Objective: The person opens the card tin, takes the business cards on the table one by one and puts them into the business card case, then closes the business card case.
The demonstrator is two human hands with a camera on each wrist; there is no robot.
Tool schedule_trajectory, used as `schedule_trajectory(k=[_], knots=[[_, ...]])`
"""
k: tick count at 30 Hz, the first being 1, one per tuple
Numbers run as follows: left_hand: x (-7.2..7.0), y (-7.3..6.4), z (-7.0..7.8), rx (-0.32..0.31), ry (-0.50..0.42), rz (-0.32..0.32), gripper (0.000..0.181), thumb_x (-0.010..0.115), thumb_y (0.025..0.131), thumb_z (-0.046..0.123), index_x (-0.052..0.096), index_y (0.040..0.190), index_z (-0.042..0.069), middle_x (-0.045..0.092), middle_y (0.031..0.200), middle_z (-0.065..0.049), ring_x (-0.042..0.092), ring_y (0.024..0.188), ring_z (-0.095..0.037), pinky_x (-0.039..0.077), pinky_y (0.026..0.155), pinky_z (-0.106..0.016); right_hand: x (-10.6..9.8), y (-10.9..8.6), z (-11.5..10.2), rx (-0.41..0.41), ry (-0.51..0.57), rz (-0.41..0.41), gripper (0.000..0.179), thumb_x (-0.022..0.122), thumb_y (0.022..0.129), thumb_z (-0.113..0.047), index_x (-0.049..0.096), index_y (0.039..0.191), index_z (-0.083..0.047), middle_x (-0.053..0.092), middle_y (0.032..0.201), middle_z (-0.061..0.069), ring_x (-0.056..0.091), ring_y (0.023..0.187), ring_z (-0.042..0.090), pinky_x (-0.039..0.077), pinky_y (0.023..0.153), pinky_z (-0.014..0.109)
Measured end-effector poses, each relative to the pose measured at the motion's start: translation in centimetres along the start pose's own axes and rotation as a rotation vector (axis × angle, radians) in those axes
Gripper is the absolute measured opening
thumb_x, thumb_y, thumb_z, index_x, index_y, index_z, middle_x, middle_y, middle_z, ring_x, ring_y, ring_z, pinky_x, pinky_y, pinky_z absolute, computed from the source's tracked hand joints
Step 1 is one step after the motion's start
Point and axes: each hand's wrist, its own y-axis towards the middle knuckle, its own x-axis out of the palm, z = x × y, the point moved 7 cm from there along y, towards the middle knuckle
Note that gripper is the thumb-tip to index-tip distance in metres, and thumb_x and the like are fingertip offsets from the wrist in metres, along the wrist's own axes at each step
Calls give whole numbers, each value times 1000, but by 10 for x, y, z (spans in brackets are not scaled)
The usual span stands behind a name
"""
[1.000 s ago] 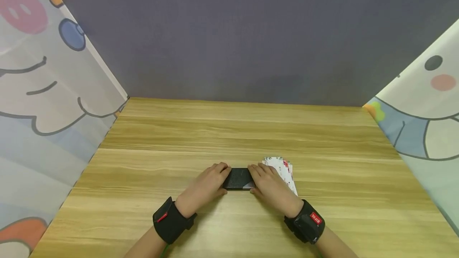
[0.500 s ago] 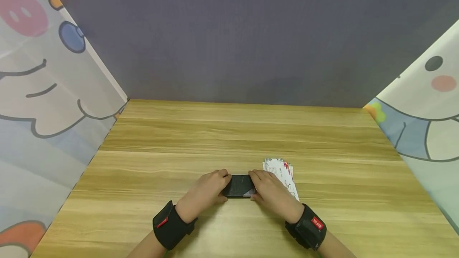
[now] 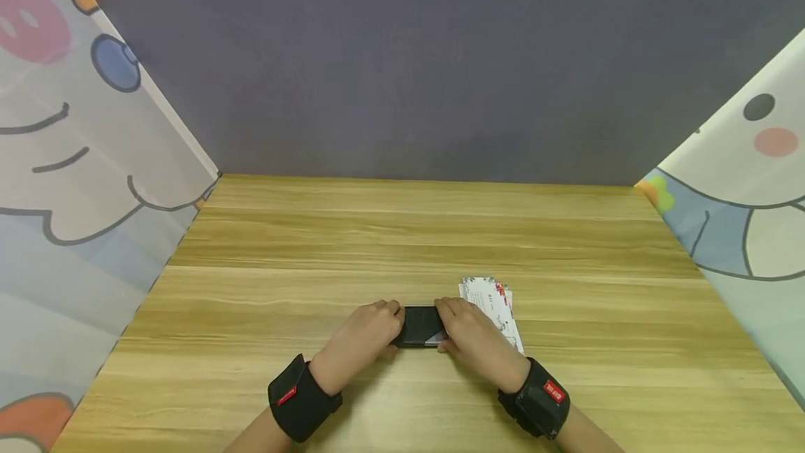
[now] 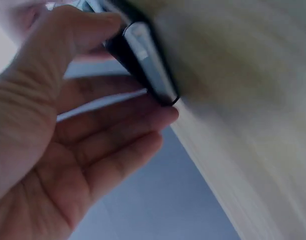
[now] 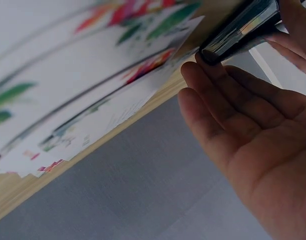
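A small flat black case with a silver corner (image 3: 420,325), like a card case, lies level between both hands in the head view. My left hand (image 3: 361,334) pinches its left end, thumb on the near edge and fingers on the far edge. At the opposite end, my right hand (image 3: 476,341) holds it the same way. A shiny metallic side of the case (image 4: 150,62) shows in the left wrist view, between thumb and fingers. Beside and partly under my right hand is a loose stack of white printed cards with floral corners (image 3: 493,303).
The wood-grain table (image 3: 314,243) stretches out around the hands. A dark grey panel (image 3: 402,68) stands behind its far edge. Cartoon-printed sheets flank it on the left (image 3: 94,187) and right (image 3: 767,229). Each wrist wears a black strap.
From a second ago, both hands have drawn the case slightly nearer the body. Over the last half second the grip and the case look almost unchanged. The card stack stays in place.
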Motion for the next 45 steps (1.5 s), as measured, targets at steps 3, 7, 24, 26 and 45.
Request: schedule_trajectory(k=[3,7,24,26,45], knots=[[-1,1,-4,9,-74,-22,34,78,67,25,67,95,9,62,85,1,61,74,-10,49,59,-20,-1,0,0,-4,-8,7,62,78,70,-23,54,120,6,60,116,16,56,108,27,45,93,38],[-3,-1,-11,33,-214,-70,32,74,74,24,67,101,9,66,98,-1,63,82,-12,50,63,-20,-3,0,1,-2,11,15,65,79,69,-23,53,122,5,59,117,15,56,109,27,45,93,38],[-12,13,-48,-28,-554,101,19,51,93,14,67,100,6,69,84,0,57,67,-4,48,62,-21,-9,-1,4,24,62,54,85,81,65,-25,39,135,0,50,130,17,53,114,30,44,93,43],[-10,15,-51,-77,-539,147,17,53,92,12,66,99,5,68,83,-1,57,66,-4,47,60,-21,-8,-1,5,22,65,50,86,81,66,-24,38,136,0,46,134,18,51,117,30,44,93,43],[13,-6,-38,-200,-522,-64,107,72,69,47,12,147,4,9,154,-12,15,136,-46,30,101,-59,8,-8,12,-1,67,-146,67,58,88,-35,36,138,4,19,150,21,28,135,32,36,102,44]])
